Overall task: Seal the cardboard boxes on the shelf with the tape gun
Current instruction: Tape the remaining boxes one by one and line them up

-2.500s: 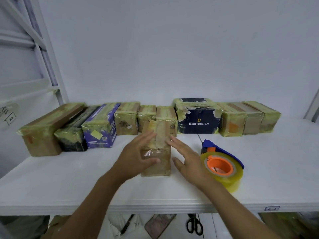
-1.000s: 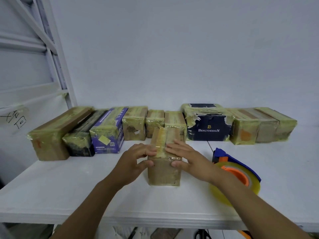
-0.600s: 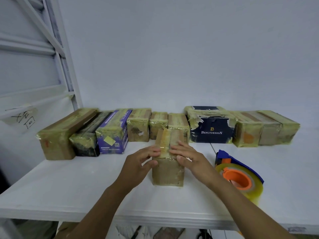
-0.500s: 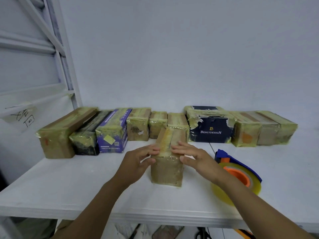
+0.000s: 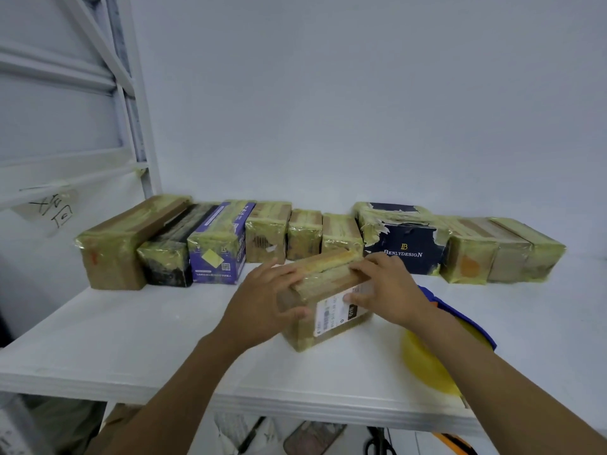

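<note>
Item: cardboard box (image 5: 325,280), askew on the shelf (image 5: 131,323) ahead of the back row (image 5: 404,247), gripped at both ends by left hand (image 5: 262,300) and right hand (image 5: 387,287); risk: slick tape may let it slip, or the right forearm may knock the adjacent tape gun (image 5: 427,362) off the front edge.

White wall (image 5: 361,110), note (image 5: 52,210) (handwritten)

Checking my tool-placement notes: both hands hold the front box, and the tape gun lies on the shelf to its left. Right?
No. The head view shows the tape gun lying on the shelf to the right of the front box, partly hidden by the right forearm. The left hand and right hand do both hold that box.
</note>
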